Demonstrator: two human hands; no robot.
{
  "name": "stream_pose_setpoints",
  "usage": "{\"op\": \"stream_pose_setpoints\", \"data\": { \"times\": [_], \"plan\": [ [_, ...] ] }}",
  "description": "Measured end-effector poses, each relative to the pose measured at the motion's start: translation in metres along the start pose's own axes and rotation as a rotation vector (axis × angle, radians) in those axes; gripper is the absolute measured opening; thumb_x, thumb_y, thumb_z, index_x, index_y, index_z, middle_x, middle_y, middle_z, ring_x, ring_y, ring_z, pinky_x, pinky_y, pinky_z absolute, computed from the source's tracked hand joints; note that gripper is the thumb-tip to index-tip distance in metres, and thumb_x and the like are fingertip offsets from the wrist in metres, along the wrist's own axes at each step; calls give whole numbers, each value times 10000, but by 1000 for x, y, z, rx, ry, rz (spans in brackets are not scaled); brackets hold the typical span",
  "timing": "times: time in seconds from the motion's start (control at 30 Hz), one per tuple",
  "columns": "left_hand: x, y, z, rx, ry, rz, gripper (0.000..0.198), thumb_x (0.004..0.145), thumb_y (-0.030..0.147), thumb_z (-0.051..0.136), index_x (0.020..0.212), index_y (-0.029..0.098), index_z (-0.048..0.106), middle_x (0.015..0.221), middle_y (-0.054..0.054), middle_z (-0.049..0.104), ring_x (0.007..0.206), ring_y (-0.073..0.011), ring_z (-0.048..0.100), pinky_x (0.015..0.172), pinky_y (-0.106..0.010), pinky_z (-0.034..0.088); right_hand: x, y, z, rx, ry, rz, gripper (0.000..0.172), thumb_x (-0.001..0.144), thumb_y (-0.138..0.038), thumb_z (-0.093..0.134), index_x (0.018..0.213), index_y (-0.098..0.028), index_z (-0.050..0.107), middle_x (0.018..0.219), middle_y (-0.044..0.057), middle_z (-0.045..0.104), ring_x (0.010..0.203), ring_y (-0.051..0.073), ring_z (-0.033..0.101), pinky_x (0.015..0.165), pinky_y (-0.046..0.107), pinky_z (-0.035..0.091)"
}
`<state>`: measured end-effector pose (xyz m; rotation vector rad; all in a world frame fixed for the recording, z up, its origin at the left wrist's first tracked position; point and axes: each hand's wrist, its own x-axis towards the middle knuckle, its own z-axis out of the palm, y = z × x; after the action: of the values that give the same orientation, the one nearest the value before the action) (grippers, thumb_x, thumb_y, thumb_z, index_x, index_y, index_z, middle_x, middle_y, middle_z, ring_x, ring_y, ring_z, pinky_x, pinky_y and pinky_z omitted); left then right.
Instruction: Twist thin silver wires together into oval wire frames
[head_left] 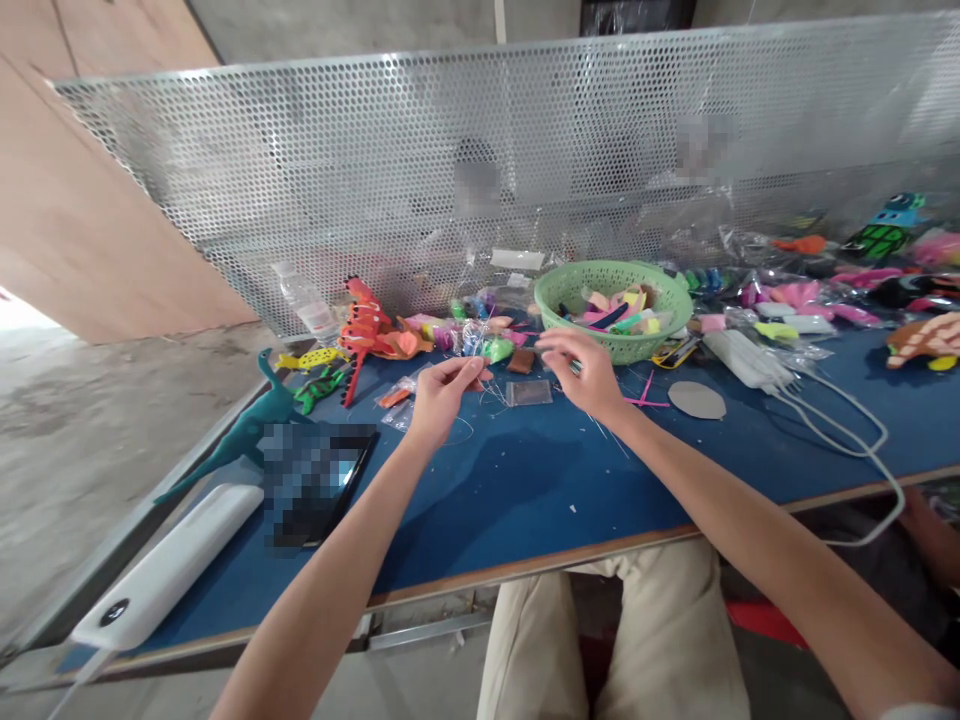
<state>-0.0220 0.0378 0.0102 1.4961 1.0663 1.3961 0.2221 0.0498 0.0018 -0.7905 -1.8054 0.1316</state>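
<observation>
My left hand (444,396) is over the blue table (495,500), thumb and fingers pinched together on something too small to make out; thin wires show around its fingertips. To its right my right hand (576,368) hovers with its fingers apart, and nothing clear shows between them. Between and below the hands lie a small clear rectangular piece (529,392) and a brown block (520,361). A green basket (652,347) of colourful pieces stands just behind my right hand.
At the left are a teal dinosaur (259,415), a phone (322,485) and a white power bank (172,565). An orange toy (364,330) and a bottle (304,300) stand behind. A metal mesh panel (360,160) borders the back. White cables (862,440) trail at right.
</observation>
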Motion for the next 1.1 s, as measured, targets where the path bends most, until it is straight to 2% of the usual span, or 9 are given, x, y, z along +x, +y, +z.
{"op": "stream_pose_setpoints", "data": {
  "times": [0.07,0.13,0.3,0.4,0.47,0.6,0.67,0.83,1.1],
  "plan": [
    [-2,2,1,77,-58,6,338,837,470,716,939,154,782,825,-84,749,635,-131,613,605,-257,511,4,1,-6,-147,147,-67,294,989,-393,535,1217,-253,656,1278,88,649,1159,253,625,944,434,526],
    [-7,5,5,175,-138,8,330,855,472,691,908,159,778,776,-70,745,571,-123,589,546,-246,491,6,1,-11,-279,175,-191,332,970,-387,575,1279,-271,614,1302,74,640,1224,265,582,1041,467,459],
    [-20,9,19,472,-267,133,313,917,435,606,837,179,768,674,-20,730,482,-109,583,502,-228,468,1,-6,-12,-519,3,-485,450,952,-426,623,1382,-324,541,1392,3,616,1265,248,535,1096,445,362],
    [-22,8,21,643,-268,260,290,935,372,584,794,196,767,629,-2,719,485,-108,591,547,-231,462,-1,-9,-9,-599,-36,-527,452,961,-414,613,1400,-337,538,1466,-12,558,1337,266,472,1133,474,291],
    [-21,7,20,720,-264,327,260,935,332,582,814,208,775,640,-4,726,512,-118,603,579,-242,456,0,-8,-6,-586,-106,-528,388,981,-356,584,1369,-329,572,1428,-12,592,1327,257,487,1145,480,275],
    [-19,3,18,815,-245,418,244,936,301,570,853,222,785,678,-35,732,552,-146,605,595,-266,423,2,-2,0,-488,-321,-557,286,1023,-242,473,1224,-281,674,1083,3,755,1020,208,648,1061,426,389],
    [-18,3,18,845,-247,441,256,940,306,561,835,227,781,675,-46,721,552,-153,589,591,-272,400,1,1,4,-478,-359,-537,287,1031,-233,447,1148,-253,707,953,20,767,884,206,661,960,408,434],
    [-21,4,20,824,-236,413,212,915,295,582,895,243,787,693,-54,708,568,-162,565,606,-279,379,-3,-1,7,-506,-347,-438,291,1033,-224,433,1060,-212,723,839,53,754,784,195,656,754,357,394],
    [-25,5,20,735,-208,363,214,912,307,590,966,251,790,662,-44,699,563,-165,570,634,-286,395,-9,-1,12,-577,-277,-460,288,1031,-268,431,973,-200,704,651,28,648,644,177,577,657,347,334]
  ]
}}
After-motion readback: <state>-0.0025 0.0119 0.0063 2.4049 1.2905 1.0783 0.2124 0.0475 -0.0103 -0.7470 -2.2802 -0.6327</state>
